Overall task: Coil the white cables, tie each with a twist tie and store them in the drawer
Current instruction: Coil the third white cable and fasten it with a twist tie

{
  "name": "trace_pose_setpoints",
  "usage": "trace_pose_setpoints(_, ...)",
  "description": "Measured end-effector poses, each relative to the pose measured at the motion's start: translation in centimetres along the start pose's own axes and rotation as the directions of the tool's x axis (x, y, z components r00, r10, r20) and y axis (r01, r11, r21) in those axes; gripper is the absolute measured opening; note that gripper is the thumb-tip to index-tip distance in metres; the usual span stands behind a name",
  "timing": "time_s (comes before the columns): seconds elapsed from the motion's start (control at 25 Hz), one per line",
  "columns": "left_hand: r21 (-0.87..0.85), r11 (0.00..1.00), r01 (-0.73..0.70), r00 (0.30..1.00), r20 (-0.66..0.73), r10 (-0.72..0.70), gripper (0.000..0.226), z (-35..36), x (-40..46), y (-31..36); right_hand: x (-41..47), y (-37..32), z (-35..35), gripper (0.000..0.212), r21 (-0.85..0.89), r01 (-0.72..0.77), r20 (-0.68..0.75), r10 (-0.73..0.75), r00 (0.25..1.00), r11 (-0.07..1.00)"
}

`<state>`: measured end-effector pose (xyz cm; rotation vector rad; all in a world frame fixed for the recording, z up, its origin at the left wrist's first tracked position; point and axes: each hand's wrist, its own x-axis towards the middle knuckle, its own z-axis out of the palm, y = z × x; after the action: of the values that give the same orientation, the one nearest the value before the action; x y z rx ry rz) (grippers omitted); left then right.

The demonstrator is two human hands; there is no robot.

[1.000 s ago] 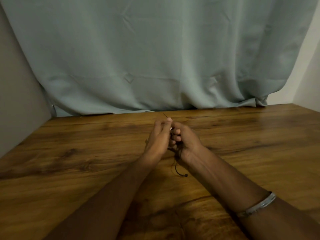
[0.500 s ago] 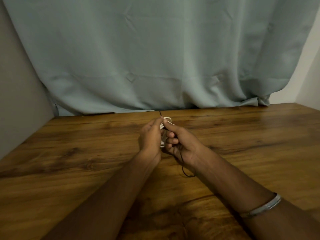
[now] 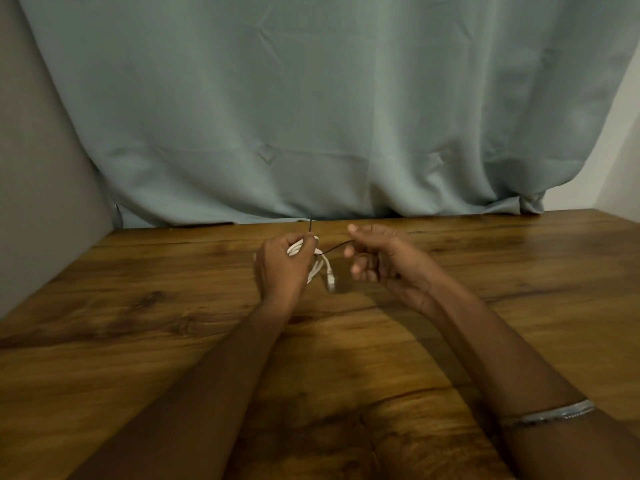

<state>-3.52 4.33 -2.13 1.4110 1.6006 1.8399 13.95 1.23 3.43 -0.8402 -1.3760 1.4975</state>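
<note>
The left hand [image 3: 282, 268] grips the coiled white cable [image 3: 320, 268] above the desk [image 3: 138, 323], fingers closed around it. The right hand [image 3: 381, 261], pressed against the left half a second earlier, has drawn apart, fingers curled on the dark twist tie [image 3: 334, 249] stretched between both hands.

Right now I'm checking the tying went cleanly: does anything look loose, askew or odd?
Slightly. The coiled white cable sits in the left hand, but its plug end dangles free below the coil. The dark twist tie is not yet twisted shut: one end sticks up, the other stretches to the right hand.
</note>
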Motion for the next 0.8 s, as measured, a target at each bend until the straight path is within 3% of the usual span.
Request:
trace_pose_setpoints(0.16, 0.065, 0.998, -0.023, 1.000, -0.006, 0.023, 0.036, 0.1, 0.1, 0.0, -0.2, -0.5, -0.4, 0.050, 0.349, 0.061, 0.067, -0.090, 0.994, 0.935)
trace_pose_setpoints(0.24, 0.083, 0.996, -0.014, 1.000, -0.002, 0.014, 0.037, 0.1, 0.1, 0.0, 0.1, -0.3, -0.8, 0.059, 0.432, 0.145, 0.038, -0.179, 0.983, 0.890)
trace_pose_setpoints(0.36, 0.112, 0.993, -0.026, 1.000, 0.012, 0.025, 0.039, 0.0, -0.1, 0.2, 1.0, 0.4, -1.1, 0.025, 0.227, 0.309, -0.200, -0.266, 0.943, 0.924)
trace_pose_setpoints(0.44, 0.138, 0.987, -0.079, 0.997, 0.020, 0.077, 0.035, 0.0, -0.3, 0.3, 1.5, 1.1, -1.4, 0.022, 0.049, 0.336, -0.362, -0.297, 0.884, 0.941)
trace_pose_setpoints(0.52, 0.169, 0.973, -0.159, 0.987, 0.028, 0.156, 0.030, 0.0, -0.5, 0.5, 1.9, 1.4, -1.9, 0.022, 0.001, 0.340, -0.450, -0.303, 0.840, 0.940)
trace_pose_setpoints(0.64, 0.251, 0.927, -0.279, 0.960, 0.054, 0.274, 0.025, 0.0, -0.9, 0.8, 1.9, 1.5, -2.2, 0.021, 0.049, 0.341, -0.457, -0.283, 0.843, 0.939)
trace_pose_setpoints(0.8, 0.312, 0.862, -0.399, 0.916, 0.100, 0.388, 0.023, 0.4, -1.4, 1.0, 2.0, 2.7, -0.9, 0.018, -0.028, 0.303, -0.380, -0.290, 0.878, 0.953)
